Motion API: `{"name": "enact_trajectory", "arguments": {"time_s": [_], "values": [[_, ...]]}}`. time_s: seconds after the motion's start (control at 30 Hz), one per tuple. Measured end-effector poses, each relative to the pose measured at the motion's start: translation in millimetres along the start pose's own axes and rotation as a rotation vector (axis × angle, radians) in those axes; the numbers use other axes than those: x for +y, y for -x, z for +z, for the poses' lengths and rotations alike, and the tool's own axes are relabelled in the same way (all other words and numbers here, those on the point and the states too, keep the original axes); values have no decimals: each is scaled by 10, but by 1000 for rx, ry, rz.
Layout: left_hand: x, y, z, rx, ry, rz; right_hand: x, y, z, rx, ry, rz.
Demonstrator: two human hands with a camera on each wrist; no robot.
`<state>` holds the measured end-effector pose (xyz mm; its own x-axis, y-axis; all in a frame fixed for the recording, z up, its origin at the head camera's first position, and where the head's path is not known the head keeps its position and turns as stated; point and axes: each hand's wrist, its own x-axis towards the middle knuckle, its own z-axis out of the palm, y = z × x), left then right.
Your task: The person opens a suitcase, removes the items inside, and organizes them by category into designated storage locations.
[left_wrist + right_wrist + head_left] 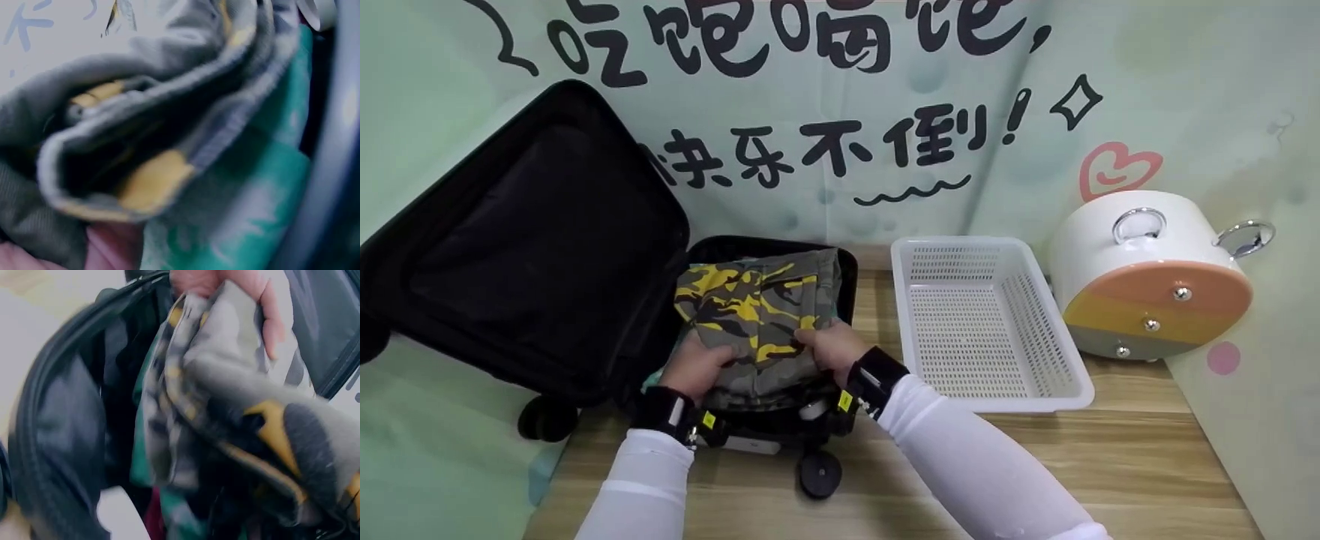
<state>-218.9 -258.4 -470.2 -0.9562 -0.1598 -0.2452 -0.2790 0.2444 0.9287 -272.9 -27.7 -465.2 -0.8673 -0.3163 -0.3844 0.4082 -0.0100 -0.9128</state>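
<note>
A folded grey garment with yellow and black camouflage [757, 315] lies in the lower half of an open black suitcase [547, 255] on a wooden table. My left hand [697, 367] grips its near left edge, and my right hand [831, 346] grips its near right edge. In the left wrist view the grey and yellow folds [140, 163] fill the frame, with green cloth [247, 197] beneath them. In the right wrist view fingers [264, 315] curl over the camouflage garment [253, 416] above the suitcase rim [50, 439].
A white perforated plastic basket [1057, 390] stands right of the suitcase. A round white case with an orange and yellow face [1155, 292] sits at the far right. The suitcase lid leans on the printed wall. Bare wood [1035, 465] shows in front.
</note>
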Motion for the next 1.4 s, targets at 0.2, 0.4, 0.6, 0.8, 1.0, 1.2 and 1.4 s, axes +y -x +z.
{"name": "enact_trajectory", "arguments": {"time_s": [0.2, 0.4, 0.6, 0.8, 1.0, 1.2, 1.4], "values": [[51, 1, -24, 40, 2, 73, -23, -25, -41, -17, -106, -3], [94, 44, -42, 70, 44, 125, -38, -30, -65, -42, -169, -5], [181, 107, 0, 108, 119, 199, -119, 38, -96, -110, -223, -134], [292, 153, 91, 121, 73, 332, -231, 138, -197, -111, -182, -217], [405, 186, 257, 100, 109, 407, -333, 260, -391, -77, -123, -264], [556, 204, 507, 31, 154, 467, -458, 421, -676, -53, -96, -263], [760, 151, 907, -44, 151, 519, -573, 587, -1119, 6, -26, -283]]}}
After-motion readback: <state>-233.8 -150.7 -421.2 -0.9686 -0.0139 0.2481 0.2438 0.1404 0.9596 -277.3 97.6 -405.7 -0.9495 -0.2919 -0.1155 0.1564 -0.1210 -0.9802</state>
